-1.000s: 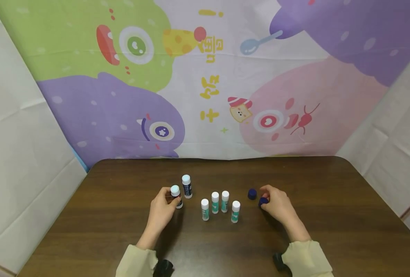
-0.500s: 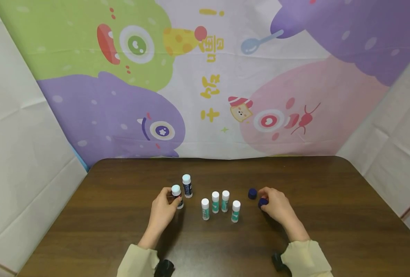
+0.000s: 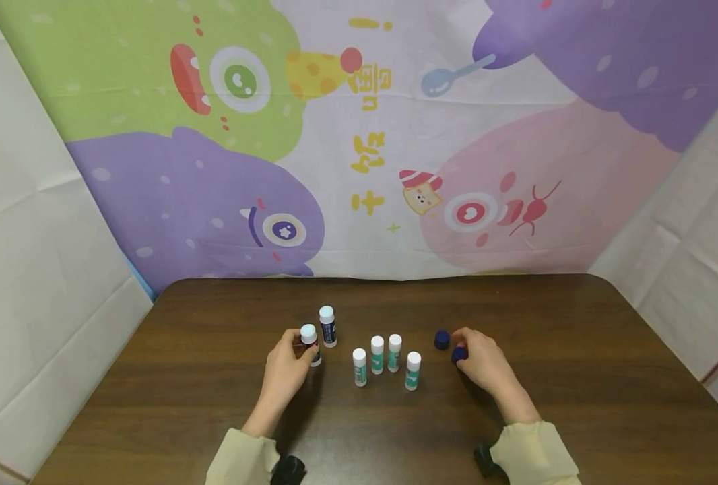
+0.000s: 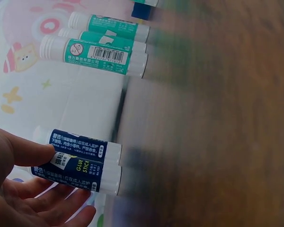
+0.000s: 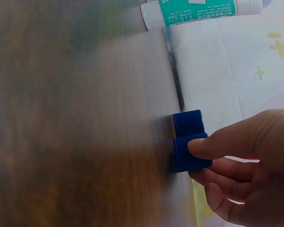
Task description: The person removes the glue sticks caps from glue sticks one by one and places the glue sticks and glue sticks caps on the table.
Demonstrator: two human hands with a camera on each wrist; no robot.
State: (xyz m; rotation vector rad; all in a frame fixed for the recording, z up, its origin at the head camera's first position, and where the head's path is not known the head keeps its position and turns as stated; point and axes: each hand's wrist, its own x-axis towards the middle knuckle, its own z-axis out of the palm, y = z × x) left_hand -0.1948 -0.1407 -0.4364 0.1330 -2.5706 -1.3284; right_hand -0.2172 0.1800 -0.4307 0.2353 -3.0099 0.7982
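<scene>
My head view looks forward-down over table (image 3: pixel 365 431); wrist views, close and sideways, face left hand (image 3: pixel 284 367) and right hand (image 3: pixel 485 360); both catch green-labelled sticks (image 4: pixel 97 56).

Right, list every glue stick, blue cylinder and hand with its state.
Nearer navy-label glue stick: upright, gripped
Farther navy-label glue stick: upright, unheld
Four green-label glue sticks: upright, unheld
Nearer blue cylinder: pinched
Farther blue cylinder: unheld
Left hand: gripping nearer navy-label glue stick
Right hand: pinching nearer blue cylinder
</scene>
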